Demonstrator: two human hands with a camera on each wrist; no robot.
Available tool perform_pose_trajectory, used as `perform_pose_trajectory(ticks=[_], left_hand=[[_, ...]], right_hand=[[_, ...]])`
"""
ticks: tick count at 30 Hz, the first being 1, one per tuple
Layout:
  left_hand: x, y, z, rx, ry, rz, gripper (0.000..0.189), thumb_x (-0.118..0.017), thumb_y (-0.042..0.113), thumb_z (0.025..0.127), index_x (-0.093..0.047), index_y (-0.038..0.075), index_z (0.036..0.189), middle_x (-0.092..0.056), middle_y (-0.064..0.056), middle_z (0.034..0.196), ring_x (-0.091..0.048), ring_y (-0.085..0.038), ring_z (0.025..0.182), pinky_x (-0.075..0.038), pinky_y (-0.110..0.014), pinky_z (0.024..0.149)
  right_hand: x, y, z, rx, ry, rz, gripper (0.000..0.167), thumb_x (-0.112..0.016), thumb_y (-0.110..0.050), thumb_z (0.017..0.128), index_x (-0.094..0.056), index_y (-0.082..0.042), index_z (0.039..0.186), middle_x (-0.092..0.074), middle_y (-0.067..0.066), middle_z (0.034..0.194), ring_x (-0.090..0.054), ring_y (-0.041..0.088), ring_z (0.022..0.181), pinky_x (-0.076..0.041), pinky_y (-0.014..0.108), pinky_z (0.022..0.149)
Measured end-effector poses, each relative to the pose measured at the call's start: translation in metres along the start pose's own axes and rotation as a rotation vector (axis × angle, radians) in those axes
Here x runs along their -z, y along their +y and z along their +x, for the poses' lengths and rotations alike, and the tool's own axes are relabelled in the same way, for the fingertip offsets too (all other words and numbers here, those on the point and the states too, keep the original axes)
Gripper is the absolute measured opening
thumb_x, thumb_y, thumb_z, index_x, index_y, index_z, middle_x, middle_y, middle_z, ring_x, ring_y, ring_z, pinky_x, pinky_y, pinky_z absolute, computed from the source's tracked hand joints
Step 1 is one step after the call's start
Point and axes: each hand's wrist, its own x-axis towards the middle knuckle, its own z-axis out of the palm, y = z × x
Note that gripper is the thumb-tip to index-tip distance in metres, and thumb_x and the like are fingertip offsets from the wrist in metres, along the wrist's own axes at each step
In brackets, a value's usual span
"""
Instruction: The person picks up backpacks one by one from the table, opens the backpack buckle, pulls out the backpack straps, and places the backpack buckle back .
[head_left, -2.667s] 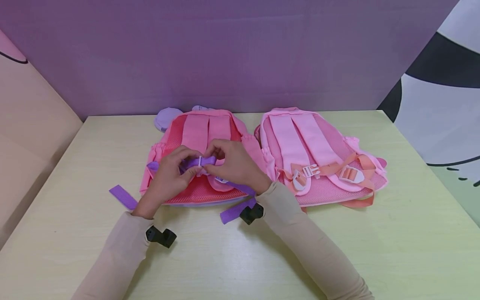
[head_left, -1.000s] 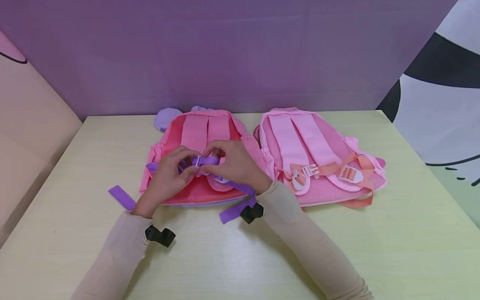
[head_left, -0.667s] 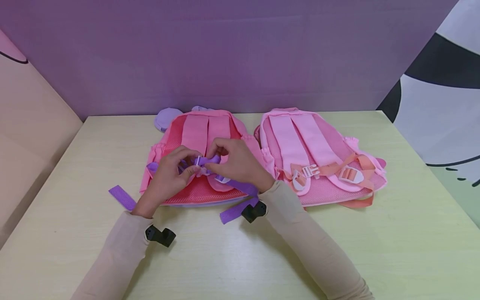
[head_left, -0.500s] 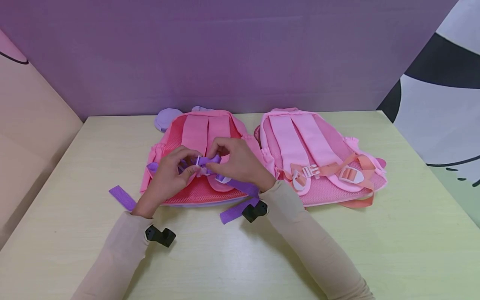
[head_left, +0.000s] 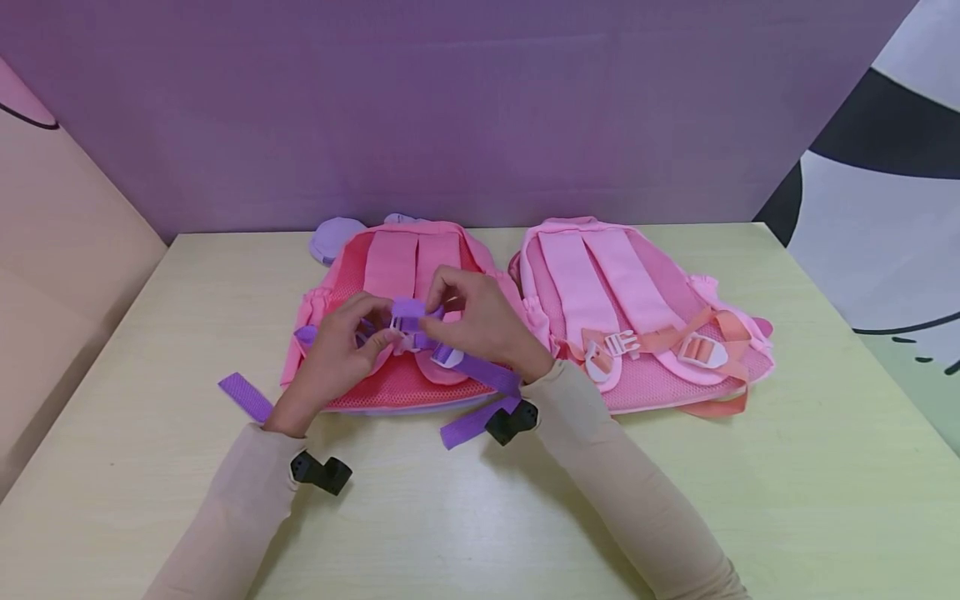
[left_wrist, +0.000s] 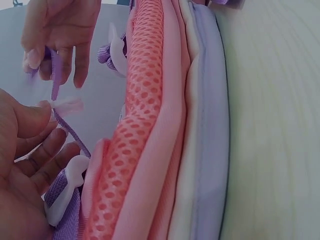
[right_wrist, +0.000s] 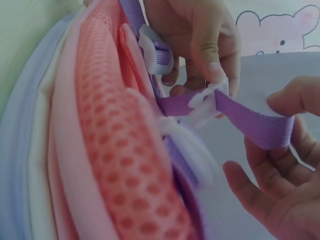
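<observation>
A red-pink backpack lies back side up, its purple webbing strap raised at the middle. My left hand pinches a white plastic buckle between thumb and fingers. The strap runs through this buckle. Just right of it, my right hand holds the strap's looped part between thumb and fingers, as the right wrist view shows. Two white strap adjusters sit near the hands, one adjuster by the left fingers and another adjuster lower down. The loose strap end lies left of my wrist.
A light pink backpack with orange straps and a white clip buckle lies close on the right. Another purple strap end hangs onto the table under my right wrist. A purple panel stands behind.
My right hand has shifted slightly up and right, drawing the strap with it. The strap beside the buckle now stands up as a broader loop. My left hand has stayed nearly still.
</observation>
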Motion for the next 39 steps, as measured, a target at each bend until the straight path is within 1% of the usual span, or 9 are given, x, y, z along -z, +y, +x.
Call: perform_pose_trajectory(ticks=[2,5,9,15,20,23,29,32,39], left_hand=[[0.0,0.0,0.0,-0.001,0.006,0.0,0.031,-0.066,0.0,0.085,-0.059,0.001,0.115,-0.057,-0.013,0.103,-0.054,-0.023,0.089,-0.049,-0.033,0.078],[0.0,0.0,0.0,-0.005,0.011,-0.004,0.03,-0.066,0.001,0.085,-0.06,0.002,0.114,-0.057,-0.013,0.105,-0.054,-0.023,0.088,-0.048,-0.033,0.077],[0.0,-0.001,0.0,-0.015,0.014,-0.007,0.03,-0.067,0.001,0.085,-0.061,0.003,0.114,-0.057,-0.012,0.104,-0.054,-0.022,0.088,-0.048,-0.031,0.077],[-0.001,-0.001,0.0,-0.032,0.012,-0.007,0.031,-0.069,0.002,0.083,-0.062,0.004,0.114,-0.059,-0.011,0.104,-0.055,-0.021,0.087,-0.049,-0.031,0.077],[-0.001,-0.001,0.0,0.011,-0.002,0.012,0.03,-0.069,0.005,0.084,-0.06,0.0,0.112,-0.062,-0.014,0.099,-0.058,-0.024,0.086,-0.05,-0.035,0.076],[-0.001,-0.001,0.0,0.019,-0.003,0.017,0.027,-0.068,0.006,0.085,-0.06,-0.001,0.11,-0.063,-0.015,0.095,-0.058,-0.026,0.083,-0.05,-0.036,0.074],[-0.001,-0.001,0.0,-0.007,0.018,0.022,0.028,-0.07,0.007,0.084,-0.061,-0.001,0.11,-0.064,-0.014,0.094,-0.058,-0.025,0.082,-0.049,-0.035,0.073],[-0.001,-0.002,0.0,-0.01,0.031,0.017,0.031,-0.07,0.007,0.084,-0.061,0.0,0.113,-0.064,-0.014,0.097,-0.058,-0.025,0.084,-0.048,-0.035,0.074],[-0.003,-0.002,0.001,0.02,0.025,-0.014,0.039,-0.07,0.01,0.085,-0.056,0.003,0.121,-0.063,-0.014,0.103,-0.057,-0.025,0.086,-0.049,-0.035,0.075]], right_hand=[[0.0,0.0,0.0,-0.019,0.005,-0.018,0.022,-0.069,-0.003,0.075,-0.052,-0.002,0.089,-0.059,0.012,0.085,-0.061,0.023,0.081,-0.055,0.036,0.082],[-0.002,0.0,0.0,-0.044,0.0,-0.046,0.037,-0.069,-0.004,0.075,-0.049,-0.002,0.105,-0.056,0.012,0.086,-0.061,0.022,0.08,-0.056,0.034,0.079],[-0.006,0.002,0.0,-0.045,-0.026,-0.06,0.052,-0.069,-0.004,0.075,-0.045,0.0,0.121,-0.053,0.011,0.083,-0.06,0.02,0.076,-0.056,0.034,0.075],[-0.011,0.005,0.001,-0.052,-0.039,-0.099,0.045,-0.075,-0.008,0.074,-0.053,0.001,0.112,-0.06,0.014,0.094,-0.062,0.023,0.087,-0.056,0.033,0.079],[-0.016,0.007,0.0,-0.03,-0.031,-0.1,0.042,-0.079,-0.011,0.074,-0.055,0.0,0.107,-0.059,0.011,0.098,-0.061,0.022,0.088,-0.056,0.032,0.078],[-0.019,0.007,0.0,-0.033,-0.028,-0.1,0.041,-0.079,-0.013,0.076,-0.055,-0.001,0.106,-0.061,0.011,0.1,-0.064,0.022,0.09,-0.056,0.033,0.08],[-0.022,0.007,-0.001,-0.036,-0.013,-0.102,0.043,-0.079,-0.012,0.076,-0.053,-0.003,0.109,-0.064,0.011,0.104,-0.065,0.022,0.095,-0.054,0.03,0.083],[-0.023,0.008,-0.001,-0.027,0.007,-0.101,0.044,-0.079,-0.012,0.076,-0.054,-0.004,0.111,-0.065,0.01,0.106,-0.065,0.022,0.096,-0.054,0.03,0.084],[-0.024,0.009,0.0,-0.016,0.023,-0.12,0.045,-0.078,-0.013,0.077,-0.059,-0.003,0.116,-0.068,0.011,0.108,-0.066,0.022,0.095,-0.054,0.03,0.084]])
